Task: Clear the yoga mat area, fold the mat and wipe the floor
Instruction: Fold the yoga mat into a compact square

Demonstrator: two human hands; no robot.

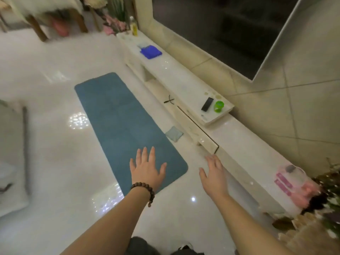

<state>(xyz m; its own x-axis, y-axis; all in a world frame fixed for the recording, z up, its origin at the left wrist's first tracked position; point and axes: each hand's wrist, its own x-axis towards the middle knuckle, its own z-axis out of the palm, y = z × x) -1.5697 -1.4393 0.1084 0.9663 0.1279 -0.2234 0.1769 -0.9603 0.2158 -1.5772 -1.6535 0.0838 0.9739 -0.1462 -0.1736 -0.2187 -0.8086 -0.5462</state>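
Note:
A blue-grey yoga mat lies flat on the glossy white floor, running away from me. My left hand, with a bead bracelet on the wrist, is stretched out above the mat's near end, fingers straight and spread, holding nothing. My right hand is open too, held over the floor between the mat and the low TV cabinet. A small grey-blue cloth lies on the floor at the mat's right edge. A folded bright blue cloth sits far off on the cabinet top.
On the cabinet are a black remote, a green cup and a pink packet. A TV hangs above. A black cable lies by the cabinet. Wooden chair legs and flowers stand far back; a pale cushion is at left.

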